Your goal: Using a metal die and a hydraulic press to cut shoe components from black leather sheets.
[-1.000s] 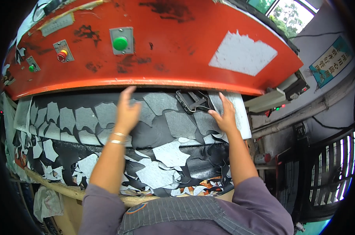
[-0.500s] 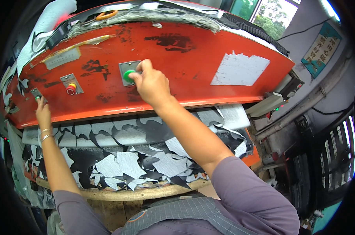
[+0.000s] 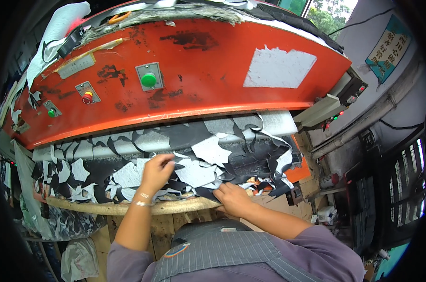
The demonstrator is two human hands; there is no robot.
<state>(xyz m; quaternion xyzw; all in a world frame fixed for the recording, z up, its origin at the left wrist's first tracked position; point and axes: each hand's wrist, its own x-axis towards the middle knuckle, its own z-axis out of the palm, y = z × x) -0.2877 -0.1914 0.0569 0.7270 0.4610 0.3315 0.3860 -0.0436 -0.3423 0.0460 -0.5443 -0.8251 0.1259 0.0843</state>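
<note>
White and black scraps of sheet material cover the bed below the orange machine front. My left hand hovers over the scraps left of centre, its fingers loosely curled and a gap showing between thumb and forefinger. Nothing shows in that hand. At the bed's front edge, my right hand has its fingers closed on a black scrap; the fingertips are partly hidden. A white piece with a jagged outline lies just beyond both hands.
The machine front carries a large green button, a red knob and a small green button. A thick white pad runs beneath it. A pale curved rail borders the bed; a plastic bag lies below left.
Both hands have left the buttons and come down to the scraps. My left hand moved right and nearer; my right hand came down to the front edge. The view has shifted slightly.
</note>
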